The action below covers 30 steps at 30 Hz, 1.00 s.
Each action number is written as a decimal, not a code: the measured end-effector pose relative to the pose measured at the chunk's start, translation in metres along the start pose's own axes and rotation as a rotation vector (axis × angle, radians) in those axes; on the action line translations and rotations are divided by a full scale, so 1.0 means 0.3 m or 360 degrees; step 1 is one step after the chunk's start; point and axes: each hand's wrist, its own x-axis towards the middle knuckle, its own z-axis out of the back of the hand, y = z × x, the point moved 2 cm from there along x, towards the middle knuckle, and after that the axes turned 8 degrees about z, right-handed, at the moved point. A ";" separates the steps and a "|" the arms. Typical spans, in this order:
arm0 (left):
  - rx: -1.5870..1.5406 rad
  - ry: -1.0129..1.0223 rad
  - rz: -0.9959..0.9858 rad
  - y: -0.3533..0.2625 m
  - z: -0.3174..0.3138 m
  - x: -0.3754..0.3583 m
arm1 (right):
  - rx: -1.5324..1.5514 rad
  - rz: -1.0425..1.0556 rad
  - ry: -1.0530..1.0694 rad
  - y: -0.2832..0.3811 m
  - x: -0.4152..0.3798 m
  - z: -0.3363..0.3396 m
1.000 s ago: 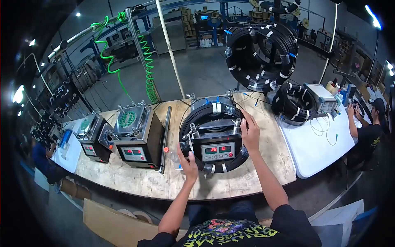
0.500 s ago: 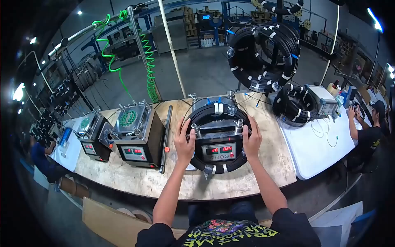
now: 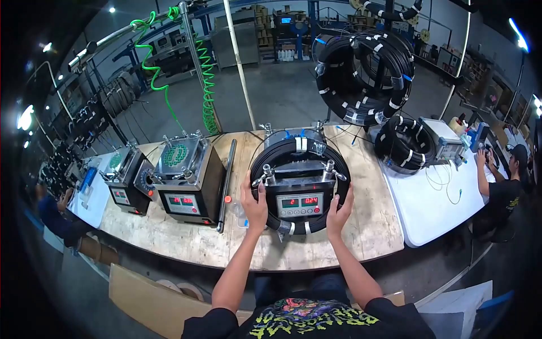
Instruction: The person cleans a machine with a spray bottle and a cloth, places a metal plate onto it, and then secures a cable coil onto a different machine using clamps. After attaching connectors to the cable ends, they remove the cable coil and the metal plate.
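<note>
A coil of black cable, bound with white and clear tape, stands as a ring around the front of a boxy machine with a red digital display. My left hand grips the coil's lower left side, thumb in front and fingers round the outer edge. On the lower right side my right hand holds the same coil in a matching grip. The machine's metal clamp knobs show inside the ring. Blue-tipped ends lie behind the coil's top.
Two similar machines stand left, beside a metal bar and an orange cap. More coils hang on a stand; another coil rests right on a white table. Co-workers sit at both sides.
Both hands have slid lower on the coil's sides. The coil sits slightly higher against the machine, and its display has gone from 28 to 2.
</note>
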 end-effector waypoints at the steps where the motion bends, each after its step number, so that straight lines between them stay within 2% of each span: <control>1: 0.0011 -0.0061 0.0036 0.015 -0.007 -0.026 | 0.0031 -0.0050 -0.0023 0.002 -0.011 -0.001; 4: 0.0028 -0.0256 0.0049 0.061 -0.035 -0.114 | 0.0057 -0.0125 -0.0068 -0.002 -0.028 -0.008; 5: -0.0189 -0.0139 0.0319 0.072 -0.039 -0.146 | 0.0049 -0.0145 -0.0081 -0.002 -0.033 -0.011; 8: -0.0052 -0.0244 0.0317 0.036 -0.060 -0.219 | 0.0052 -0.0197 -0.0107 0.013 -0.042 -0.014; 9: -0.0111 -0.0193 0.0403 0.046 -0.065 -0.250 | 0.0077 -0.0213 -0.0107 0.031 -0.040 -0.011; 14: -0.0120 -0.0193 0.0445 0.050 -0.087 -0.329 | 0.0053 -0.0258 -0.0153 0.057 -0.096 -0.022; 19: -0.0198 -0.0167 0.0430 0.062 -0.080 -0.323 | -0.0027 -0.0186 -0.0170 0.062 -0.121 -0.029; 22: -0.0305 -0.0106 0.0486 0.044 -0.055 -0.308 | 0.0119 -0.0290 -0.0126 0.046 -0.114 -0.021; 25: -0.0291 -0.0037 0.0470 0.064 -0.028 -0.288 | 0.0192 -0.0261 -0.0114 0.036 -0.091 -0.001; 28: -0.0301 -0.0038 0.0569 0.044 0.009 -0.249 | 0.0291 -0.0450 0.0031 -0.027 -0.033 0.019; 29: -0.0292 0.0085 0.0726 0.119 0.001 -0.258 | 0.0322 -0.0498 0.0084 -0.036 -0.030 0.025; 30: -0.0264 0.0082 0.0685 0.122 0.003 -0.260 | 0.0352 -0.0547 0.0138 -0.004 -0.009 0.035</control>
